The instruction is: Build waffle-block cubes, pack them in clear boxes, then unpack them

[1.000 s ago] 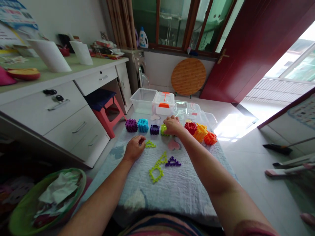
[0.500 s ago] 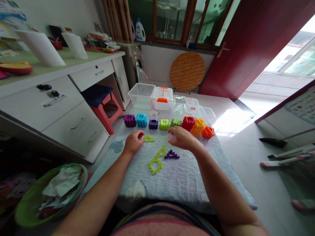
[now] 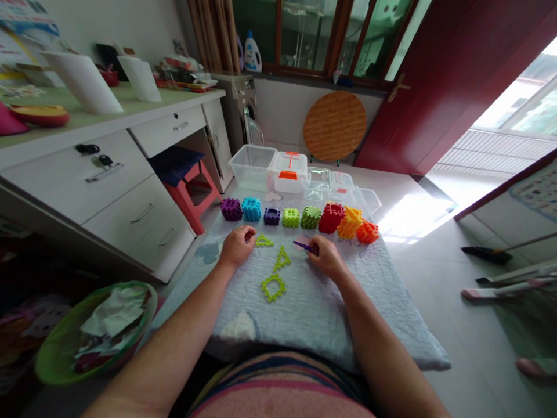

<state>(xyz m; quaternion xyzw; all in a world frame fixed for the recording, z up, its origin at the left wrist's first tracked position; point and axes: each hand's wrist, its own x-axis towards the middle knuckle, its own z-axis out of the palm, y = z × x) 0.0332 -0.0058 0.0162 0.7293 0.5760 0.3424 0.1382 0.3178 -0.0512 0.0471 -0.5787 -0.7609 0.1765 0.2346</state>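
My right hand point(image 3: 326, 254) is closed on a purple triangle building piece point(image 3: 303, 246), held edge-on just above the cloth. Beside a lime-green triangle piece point(image 3: 264, 240), my left hand point(image 3: 236, 246) rests with its fingers curled together; whether anything is inside them is hidden. Between the hands and nearer to me lie another lime-green triangle piece point(image 3: 282, 258) and a lime-green square frame piece point(image 3: 273, 287). A row of built cubes stands behind, among them a purple one point(image 3: 231, 209), a blue one point(image 3: 251, 209), a red one point(image 3: 331, 217) and a yellow one point(image 3: 350, 223).
Clear plastic boxes point(image 3: 252, 168) and a lidded box with orange clips point(image 3: 288, 174) stand at the table's far edge. The cloth-covered table point(image 3: 313, 325) has a red stool point(image 3: 195, 194) at its far left and a green basket point(image 3: 56, 363) by its near left corner.
My right hand has come down and back toward me and picked up the purple triangle piece from the cloth. My left hand has stayed nearly in place. The view has shifted slightly.
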